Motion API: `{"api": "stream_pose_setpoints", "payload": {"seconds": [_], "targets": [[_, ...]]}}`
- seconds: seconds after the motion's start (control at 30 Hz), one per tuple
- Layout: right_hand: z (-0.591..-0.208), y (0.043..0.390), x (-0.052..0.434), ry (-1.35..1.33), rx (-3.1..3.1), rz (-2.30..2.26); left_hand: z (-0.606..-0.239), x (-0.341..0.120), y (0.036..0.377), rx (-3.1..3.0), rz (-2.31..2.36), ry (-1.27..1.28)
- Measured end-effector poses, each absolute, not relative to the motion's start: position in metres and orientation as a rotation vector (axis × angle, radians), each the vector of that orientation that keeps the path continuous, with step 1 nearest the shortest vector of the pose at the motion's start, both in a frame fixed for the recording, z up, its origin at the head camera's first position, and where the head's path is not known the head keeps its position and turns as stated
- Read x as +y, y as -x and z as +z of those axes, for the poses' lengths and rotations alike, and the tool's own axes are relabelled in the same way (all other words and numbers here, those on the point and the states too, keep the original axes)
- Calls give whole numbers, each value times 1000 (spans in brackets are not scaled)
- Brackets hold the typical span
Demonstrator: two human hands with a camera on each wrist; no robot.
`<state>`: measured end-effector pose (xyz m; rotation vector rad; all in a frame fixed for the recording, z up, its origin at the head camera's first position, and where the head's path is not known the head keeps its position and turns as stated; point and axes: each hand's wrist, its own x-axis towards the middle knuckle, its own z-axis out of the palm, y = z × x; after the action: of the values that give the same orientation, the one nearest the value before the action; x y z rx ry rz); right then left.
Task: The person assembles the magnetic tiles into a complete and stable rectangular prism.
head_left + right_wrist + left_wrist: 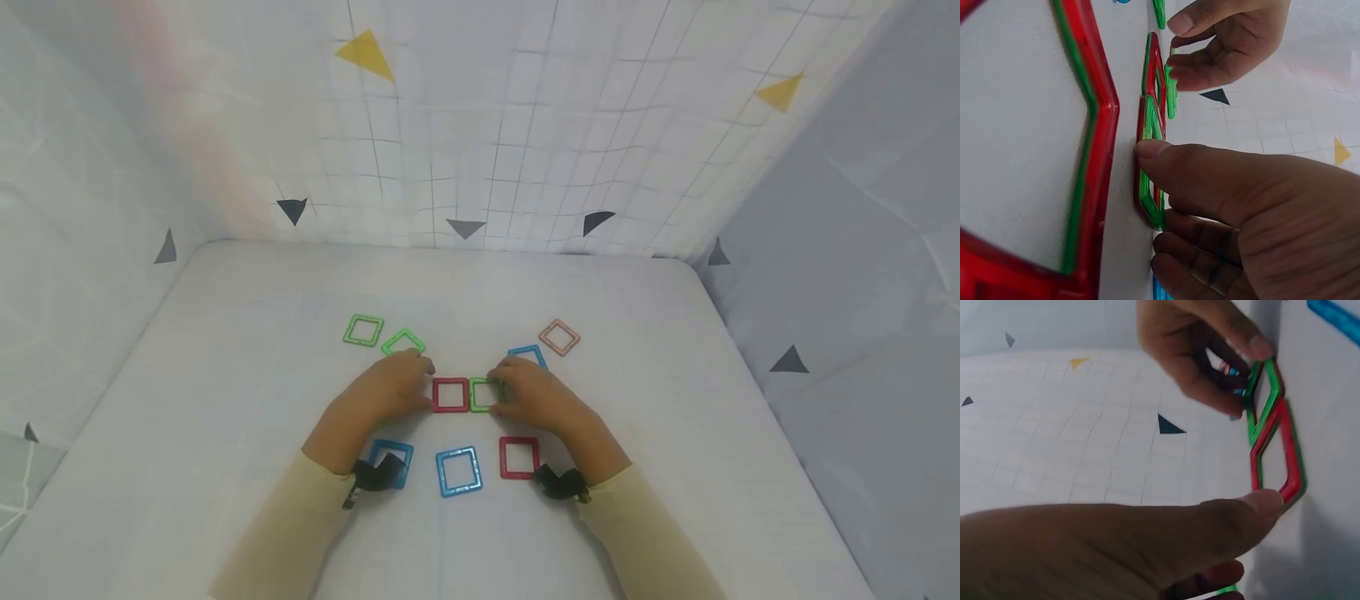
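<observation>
In the head view, a red square frame tile (451,380) and a green square frame tile (477,407) lie edge to edge on the white table. My right hand (538,393) pinches the green tile by its right side, the thumb on the near edge. My left hand (390,386) is just left of the red tile, its fingers loosely bent and its thumb tip close to the tile's corner. The right wrist view shows a small gap between that hand and the red tile (1149,59). A second colour shows along the undersides of both tiles.
Two green tiles (363,317) lie at the back left. An orange tile (572,344) and a blue tile (525,350) are at the back right. Nearer me are two blue tiles (459,493) and a red tile (519,476). White cloth walls (480,167) stand around the table.
</observation>
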<state>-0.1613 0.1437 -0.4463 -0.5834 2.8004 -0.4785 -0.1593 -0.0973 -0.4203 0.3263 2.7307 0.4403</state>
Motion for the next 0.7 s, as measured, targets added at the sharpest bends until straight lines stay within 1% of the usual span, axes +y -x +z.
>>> {"api": "stream_pose_setpoints", "payload": {"seconds": [0.37, 0.7], "targets": [[-446, 161, 143, 580, 2803, -486, -408, -129, 162, 2699, 389, -143], [-446, 161, 143, 575, 2798, -488, -421, -124, 161, 2675, 320, -73]]}}
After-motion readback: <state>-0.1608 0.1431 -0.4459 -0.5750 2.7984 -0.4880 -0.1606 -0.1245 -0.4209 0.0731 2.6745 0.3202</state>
